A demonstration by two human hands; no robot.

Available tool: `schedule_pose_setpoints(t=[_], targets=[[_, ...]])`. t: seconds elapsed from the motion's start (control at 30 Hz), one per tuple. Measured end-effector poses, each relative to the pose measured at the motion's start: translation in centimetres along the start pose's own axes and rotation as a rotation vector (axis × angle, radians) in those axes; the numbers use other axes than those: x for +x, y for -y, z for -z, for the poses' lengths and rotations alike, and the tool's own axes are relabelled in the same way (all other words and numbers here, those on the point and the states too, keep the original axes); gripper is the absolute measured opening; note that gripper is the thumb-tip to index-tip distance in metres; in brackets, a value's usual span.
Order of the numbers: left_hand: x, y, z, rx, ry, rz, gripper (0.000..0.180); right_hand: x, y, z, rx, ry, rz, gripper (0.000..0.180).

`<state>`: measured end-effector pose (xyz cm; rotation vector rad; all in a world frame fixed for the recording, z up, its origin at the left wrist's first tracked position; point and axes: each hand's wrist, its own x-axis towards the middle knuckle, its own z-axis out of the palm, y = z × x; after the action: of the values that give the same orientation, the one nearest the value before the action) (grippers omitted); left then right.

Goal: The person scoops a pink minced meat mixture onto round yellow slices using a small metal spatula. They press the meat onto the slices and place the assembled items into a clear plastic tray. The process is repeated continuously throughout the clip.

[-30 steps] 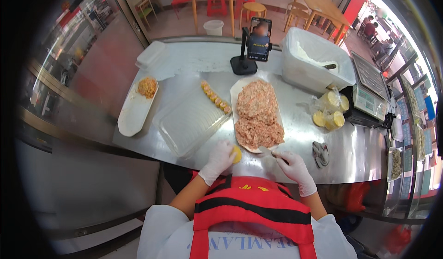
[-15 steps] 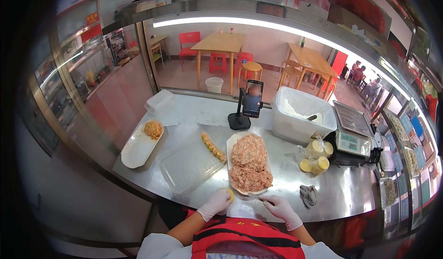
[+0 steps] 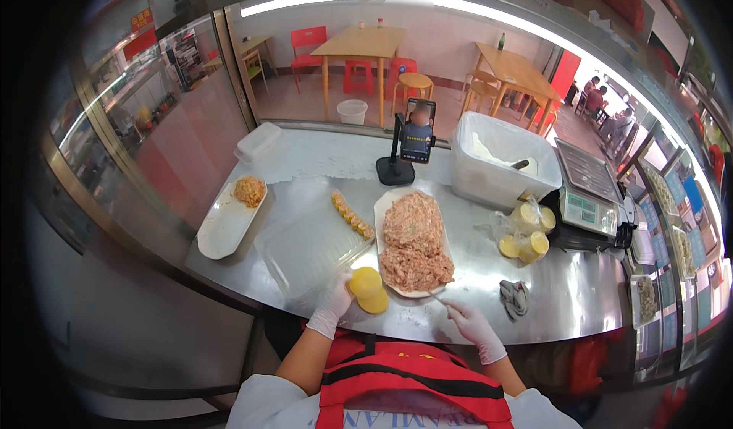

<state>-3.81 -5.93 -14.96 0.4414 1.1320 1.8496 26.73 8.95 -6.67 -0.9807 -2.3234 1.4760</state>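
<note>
My gloved left hand (image 3: 334, 301) grips a stack of round yellow dough wrappers (image 3: 366, 280), one of them hanging lower toward me. In my gloved right hand (image 3: 472, 324) is a thin spreading tool (image 3: 439, 300), its tip by the near edge of a white tray (image 3: 379, 219). Pink minced meat (image 3: 414, 234) is heaped on that tray in two joined mounds. Left of it lies a clear plastic tray (image 3: 294, 265). A row of small yellow-skinned dumplings (image 3: 352, 216) runs along that tray's right side.
At left stands a long white dish (image 3: 221, 230) with an orange-brown filling (image 3: 250, 191). A phone on a stand (image 3: 395, 171) is behind the meat. To the right are a tub of white powder (image 3: 496, 173), bagged wrappers (image 3: 527, 234), a scale (image 3: 584, 207) and a grey cloth (image 3: 515, 299).
My left hand has brought the yellow wrappers up and forward, so more of them shows. The right hand stays near the meat tray with the tool. The view has tilted slightly.
</note>
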Motion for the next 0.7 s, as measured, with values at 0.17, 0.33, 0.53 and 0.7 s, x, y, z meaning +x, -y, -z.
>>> schedule_pose_setpoints(t=[0.17, 0.33, 0.53, 0.7], targets=[[-1.9, -3.4, -4.5, -0.665, 0.116, 0.318, 0.030, 1.1, -1.9, 2.0, 0.017, -0.133, -0.001, 0.032], [-2.5, 1.5, -5.0, -0.173, 0.081, 0.384, 0.028, 1.8, 0.0, 2.9, -0.218, -0.155, -0.009, 0.029], [-2.9, 5.4, -7.1, 0.079, -0.094, 0.526, 0.026, 2.7, 0.8, 1.6, -0.557, -0.114, 0.121, 0.031], [-1.8, 7.7, -8.0, -0.093, -0.239, 0.440, 0.029, 4.4, 1.8, -0.6, -0.705, -0.019, 0.045, 0.032]])
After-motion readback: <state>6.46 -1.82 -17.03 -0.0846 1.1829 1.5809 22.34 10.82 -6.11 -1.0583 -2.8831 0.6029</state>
